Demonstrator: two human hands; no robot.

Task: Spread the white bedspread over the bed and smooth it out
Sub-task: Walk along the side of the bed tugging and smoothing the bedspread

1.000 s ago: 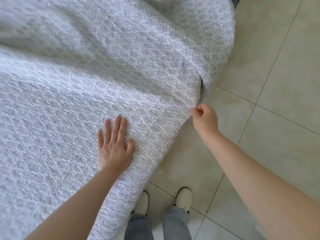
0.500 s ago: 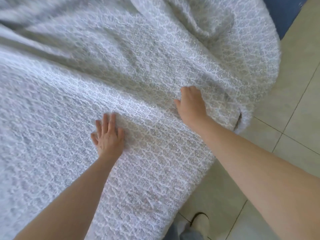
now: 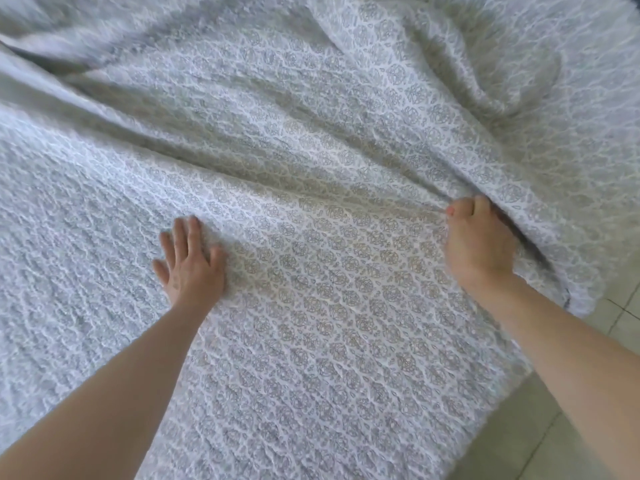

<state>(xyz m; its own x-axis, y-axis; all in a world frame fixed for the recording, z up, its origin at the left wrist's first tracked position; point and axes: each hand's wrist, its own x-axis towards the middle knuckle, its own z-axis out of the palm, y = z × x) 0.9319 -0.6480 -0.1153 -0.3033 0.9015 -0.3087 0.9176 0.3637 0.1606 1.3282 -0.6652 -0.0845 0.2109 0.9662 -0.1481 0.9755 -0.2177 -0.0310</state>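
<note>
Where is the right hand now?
In the head view the right hand is at right, fingers curled into a fold of the bedspread, near the bed's floor-side edge.

left hand [image 3: 192,263] flat; right hand [image 3: 476,242] fisted

floor tiles [image 3: 540,441] | beige, dark grout lines | lower right

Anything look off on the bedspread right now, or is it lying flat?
Not flat yet. The bedspread has long creases running from upper left toward the right hand, which is closed on a raised fold there. The far right corner is bunched. The left hand lies flat on a smoother stretch.
</note>
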